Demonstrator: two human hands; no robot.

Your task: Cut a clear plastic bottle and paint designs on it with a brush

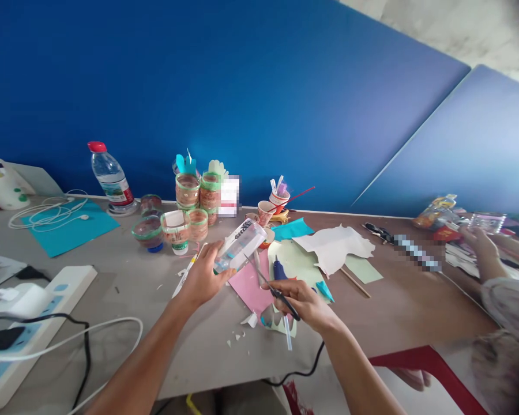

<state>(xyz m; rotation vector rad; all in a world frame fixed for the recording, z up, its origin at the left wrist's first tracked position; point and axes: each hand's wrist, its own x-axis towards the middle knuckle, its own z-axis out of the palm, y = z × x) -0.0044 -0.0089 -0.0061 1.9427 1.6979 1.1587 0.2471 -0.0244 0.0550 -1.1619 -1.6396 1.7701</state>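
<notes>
My left hand (204,278) is closed around a clear plastic box (245,237) with black lettering, tilted above the table. In my right hand (305,302) is a pair of scissors (290,305), with the blades pointing up and left at the box's near end. Whether the blades touch the plastic I cannot tell. Below the hands lie pink paper (245,291) and a blue glue gun (279,270) with a clear glue stick (288,334). A marker pen (185,278) rests beside my left hand. Small white scraps (237,336) are scattered on the near side.
Behind my left hand stand several wrapped jars (187,190) and a water bottle (111,178). Paper cups (267,213) and cut paper (337,245) lie farther right. A power strip (38,340) occupies the near left. Another person's hand (482,248) is at far right.
</notes>
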